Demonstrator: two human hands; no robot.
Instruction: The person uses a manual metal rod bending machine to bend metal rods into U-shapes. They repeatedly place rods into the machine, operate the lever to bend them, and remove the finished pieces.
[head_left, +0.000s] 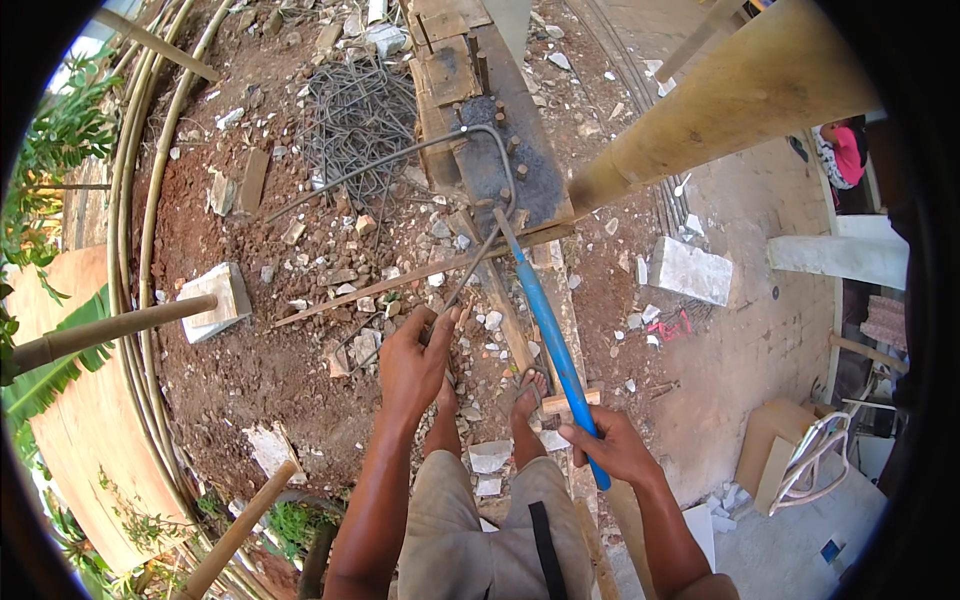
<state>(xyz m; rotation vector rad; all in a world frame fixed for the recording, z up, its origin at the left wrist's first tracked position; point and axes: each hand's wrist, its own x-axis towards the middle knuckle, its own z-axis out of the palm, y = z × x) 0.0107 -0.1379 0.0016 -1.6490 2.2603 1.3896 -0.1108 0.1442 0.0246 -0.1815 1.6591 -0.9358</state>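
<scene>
My left hand (416, 358) is closed round a thin steel rod (468, 283). From that hand the rod runs up to the wooden bench, curves at its far end, and a long leg stretches back left. My right hand (618, 446) grips the lower part of a blue-sleeved bending bar (541, 312). The bar slopes up and left; its bare metal tip meets the rod at the near edge of the bench. The bench (530, 160) has a dark top with several short upright steel pegs (512, 146) beside the bent rod. Part of the rod near my left fingers is hidden.
A heap of bent steel rings (362, 125) lies left of the bench. A thick bamboo pole (720, 100) slants across the right. White blocks (692, 270), rubble and a thin wooden strip (385, 287) lie around. My sandalled feet (530, 392) stand among stones. A person (843, 152) is at far right.
</scene>
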